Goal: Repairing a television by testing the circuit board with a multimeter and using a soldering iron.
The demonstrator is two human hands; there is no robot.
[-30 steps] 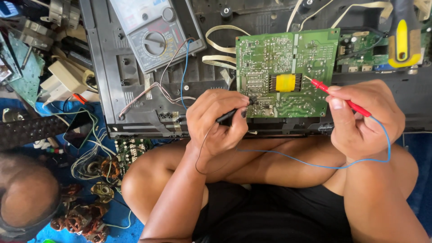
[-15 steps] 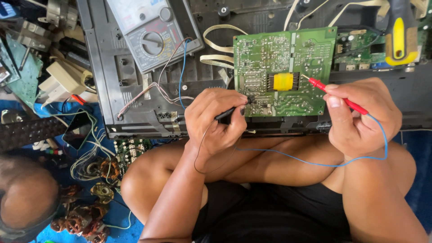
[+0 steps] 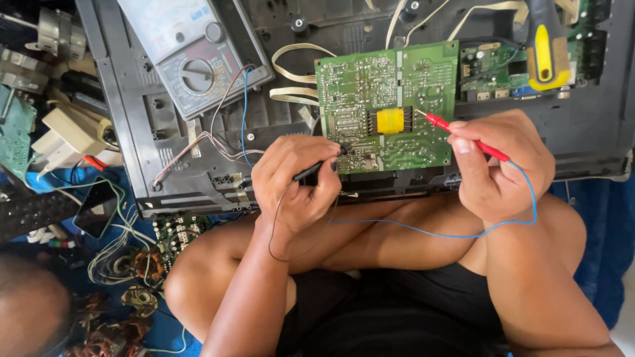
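Observation:
A green circuit board [image 3: 370, 86] with a yellow part [image 3: 389, 120] at its middle lies on an opened dark chassis [image 3: 165, 178]. My left hand [image 3: 297, 182] grips a black test probe [image 3: 317, 168] whose tip touches the board's lower left corner. My right hand [image 3: 499, 162] holds a red test probe [image 3: 463, 135] with its metal tip on the board just right of the yellow part. A thin blue lead [image 3: 430, 231] runs from the red probe across my crossed legs.
An analog multimeter [image 3: 192, 53] rests on the chassis at the upper left. A yellow-and-black tool handle [image 3: 544, 49] lies over a second green board [image 3: 493, 73] at the upper right. Loose wires, copper coils [image 3: 142, 264] and parts clutter the floor on the left.
Both probes keep their spots on the board; my hands have barely shifted. The view has drifted slightly.

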